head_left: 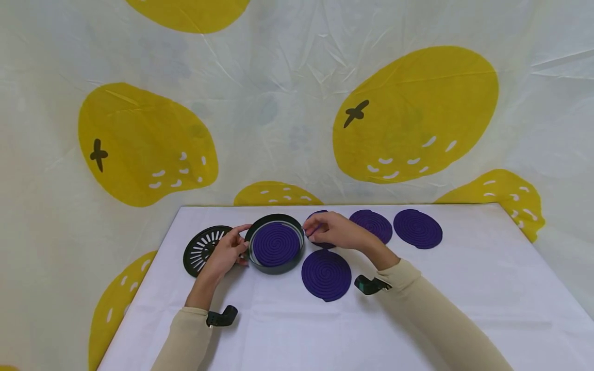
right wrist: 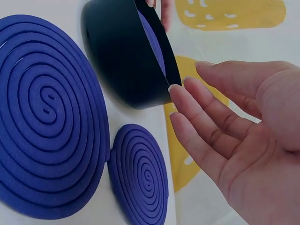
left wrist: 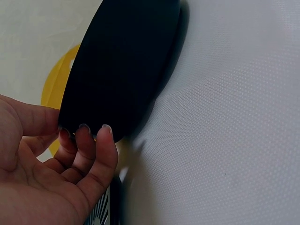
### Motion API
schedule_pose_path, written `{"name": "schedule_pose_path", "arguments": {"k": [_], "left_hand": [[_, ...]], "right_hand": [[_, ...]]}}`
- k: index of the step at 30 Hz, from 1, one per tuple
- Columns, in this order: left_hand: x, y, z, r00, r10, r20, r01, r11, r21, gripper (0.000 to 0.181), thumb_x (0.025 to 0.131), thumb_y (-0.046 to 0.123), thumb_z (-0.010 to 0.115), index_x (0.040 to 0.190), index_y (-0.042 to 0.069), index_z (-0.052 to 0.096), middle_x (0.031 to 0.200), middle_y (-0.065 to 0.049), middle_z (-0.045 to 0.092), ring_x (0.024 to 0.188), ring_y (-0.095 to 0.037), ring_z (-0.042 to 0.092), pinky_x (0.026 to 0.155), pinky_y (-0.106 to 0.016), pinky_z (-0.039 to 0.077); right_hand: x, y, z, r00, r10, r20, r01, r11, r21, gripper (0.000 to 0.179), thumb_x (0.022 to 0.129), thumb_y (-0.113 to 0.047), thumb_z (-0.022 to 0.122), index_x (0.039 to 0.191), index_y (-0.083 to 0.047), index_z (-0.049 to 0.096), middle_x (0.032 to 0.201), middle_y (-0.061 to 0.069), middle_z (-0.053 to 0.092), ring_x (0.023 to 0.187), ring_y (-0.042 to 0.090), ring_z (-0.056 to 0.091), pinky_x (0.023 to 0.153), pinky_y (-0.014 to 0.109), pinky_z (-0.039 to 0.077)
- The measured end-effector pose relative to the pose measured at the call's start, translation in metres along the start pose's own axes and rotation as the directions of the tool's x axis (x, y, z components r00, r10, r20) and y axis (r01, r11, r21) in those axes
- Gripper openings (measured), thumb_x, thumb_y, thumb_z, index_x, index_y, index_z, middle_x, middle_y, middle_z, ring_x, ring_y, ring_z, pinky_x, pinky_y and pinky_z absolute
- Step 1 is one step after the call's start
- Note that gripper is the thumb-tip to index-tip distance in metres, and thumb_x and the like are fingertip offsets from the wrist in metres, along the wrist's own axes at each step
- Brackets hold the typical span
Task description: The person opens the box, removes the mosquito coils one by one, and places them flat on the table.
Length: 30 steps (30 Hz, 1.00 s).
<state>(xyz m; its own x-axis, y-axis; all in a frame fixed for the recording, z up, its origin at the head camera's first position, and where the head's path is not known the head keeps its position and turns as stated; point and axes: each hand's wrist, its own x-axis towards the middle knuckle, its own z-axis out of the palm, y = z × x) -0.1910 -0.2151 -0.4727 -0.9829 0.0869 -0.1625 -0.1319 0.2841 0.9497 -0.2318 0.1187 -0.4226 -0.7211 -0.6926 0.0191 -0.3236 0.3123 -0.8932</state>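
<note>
A round dark tin (head_left: 277, 270) stands at the back of the table with a purple mosquito coil (head_left: 276, 243) lying inside it. My left hand (head_left: 223, 257) grips the tin's left side; in the left wrist view, thumb and fingertips meet the edge of its dark wall (left wrist: 122, 70). At the tin's right side is my right hand (head_left: 341, 230), fingers loosely bent and nothing held. Its fingertips come right up to the rim in the right wrist view, though whether they touch is hard to tell. One more coil lies partly hidden behind this hand.
A black slotted lid (head_left: 189, 257) lies left of the tin, partly behind the left hand. Another purple coil (head_left: 326, 274) is in front and to the right. Two more, a middle coil (head_left: 378, 226) and a far-right coil (head_left: 417, 228), lie along the table's back edge before the curtain.
</note>
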Motion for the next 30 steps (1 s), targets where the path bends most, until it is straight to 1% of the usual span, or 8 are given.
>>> {"name": "schedule_pose_path", "arguments": {"k": [6, 14, 17, 19, 23, 27, 28, 30], "left_hand": [[-0.001, -0.001, 0.000, 1.000, -0.003, 0.002, 0.003, 1.000, -0.003, 0.053, 0.099, -0.003, 0.054, 0.150, 0.010, 0.047, 0.091, -0.005, 0.045, 0.080, -0.020, 0.052, 0.062, -0.038, 0.061], [-0.001, 0.001, 0.000, 1.000, 0.000, 0.004, 0.000, 1.000, -0.015, 0.053, 0.099, -0.003, 0.053, 0.150, 0.010, 0.047, 0.092, -0.005, 0.044, 0.081, -0.021, 0.051, 0.062, -0.039, 0.061], [-0.001, 0.001, 0.000, 1.000, 0.003, 0.005, -0.003, 1.000, -0.020, 0.053, 0.099, -0.004, 0.054, 0.150, 0.010, 0.047, 0.092, -0.005, 0.044, 0.081, -0.021, 0.051, 0.061, -0.039, 0.061], [0.000, 0.001, 0.000, 1.000, 0.003, 0.006, -0.003, 1.000, -0.021, 0.054, 0.099, -0.004, 0.054, 0.150, 0.010, 0.047, 0.091, -0.005, 0.044, 0.081, -0.022, 0.052, 0.061, -0.039, 0.061], [0.000, 0.001, 0.000, 1.000, -0.009, 0.010, 0.010, 1.000, -0.024, 0.055, 0.099, -0.003, 0.054, 0.151, 0.010, 0.046, 0.092, -0.005, 0.044, 0.081, -0.022, 0.052, 0.061, -0.040, 0.060], [0.000, 0.002, 0.000, 1.000, -0.019, 0.014, 0.019, 0.999, -0.036, 0.055, 0.099, -0.003, 0.055, 0.152, 0.010, 0.045, 0.092, -0.004, 0.044, 0.080, -0.022, 0.052, 0.061, -0.041, 0.061], [0.000, 0.003, -0.001, 1.000, -0.022, 0.015, 0.023, 0.999, -0.037, 0.055, 0.099, -0.004, 0.054, 0.152, 0.009, 0.044, 0.091, -0.005, 0.044, 0.080, -0.022, 0.052, 0.062, -0.042, 0.061], [-0.004, 0.009, 0.000, 0.999, -0.028, 0.022, 0.029, 0.999, -0.035, 0.055, 0.099, -0.006, 0.053, 0.152, 0.006, 0.044, 0.091, -0.006, 0.044, 0.079, -0.024, 0.053, 0.063, -0.045, 0.061]], "right_hand": [[0.007, -0.001, 0.003, 0.999, -0.038, -0.027, 0.038, 0.999, -0.013, 0.031, 0.093, 0.004, 0.067, 0.123, 0.010, 0.062, 0.111, 0.028, 0.068, 0.100, 0.032, 0.068, 0.083, 0.024, 0.056], [0.016, -0.005, 0.009, 0.999, 0.001, -0.051, -0.001, 1.000, -0.011, 0.034, 0.093, 0.002, 0.069, 0.126, 0.006, 0.062, 0.118, 0.026, 0.067, 0.101, 0.033, 0.069, 0.084, 0.024, 0.055], [0.019, -0.007, 0.011, 0.999, -0.001, -0.051, 0.000, 1.000, -0.013, 0.036, 0.092, 0.002, 0.069, 0.126, 0.007, 0.061, 0.120, 0.026, 0.067, 0.102, 0.033, 0.069, 0.084, 0.025, 0.055], [0.021, -0.007, 0.013, 0.999, 0.000, -0.050, -0.001, 1.000, -0.019, 0.035, 0.092, 0.001, 0.070, 0.126, 0.006, 0.062, 0.121, 0.026, 0.066, 0.104, 0.033, 0.069, 0.085, 0.026, 0.056], [0.026, -0.009, 0.016, 0.999, 0.002, -0.042, -0.004, 0.999, -0.036, 0.036, 0.091, 0.001, 0.071, 0.127, 0.004, 0.062, 0.123, 0.025, 0.066, 0.108, 0.033, 0.069, 0.089, 0.030, 0.058], [0.031, -0.009, 0.018, 0.999, 0.029, -0.033, -0.030, 0.998, -0.051, 0.039, 0.090, 0.002, 0.072, 0.128, 0.004, 0.061, 0.126, 0.024, 0.065, 0.112, 0.033, 0.068, 0.094, 0.036, 0.058], [0.032, -0.009, 0.019, 0.999, 0.036, -0.031, -0.037, 0.998, -0.055, 0.040, 0.090, 0.001, 0.072, 0.128, 0.004, 0.061, 0.126, 0.023, 0.065, 0.113, 0.033, 0.068, 0.095, 0.036, 0.057], [0.034, -0.009, 0.020, 0.999, 0.042, -0.022, -0.043, 0.998, -0.055, 0.041, 0.090, 0.002, 0.072, 0.130, 0.004, 0.061, 0.127, 0.023, 0.064, 0.114, 0.034, 0.067, 0.097, 0.037, 0.057]]}}
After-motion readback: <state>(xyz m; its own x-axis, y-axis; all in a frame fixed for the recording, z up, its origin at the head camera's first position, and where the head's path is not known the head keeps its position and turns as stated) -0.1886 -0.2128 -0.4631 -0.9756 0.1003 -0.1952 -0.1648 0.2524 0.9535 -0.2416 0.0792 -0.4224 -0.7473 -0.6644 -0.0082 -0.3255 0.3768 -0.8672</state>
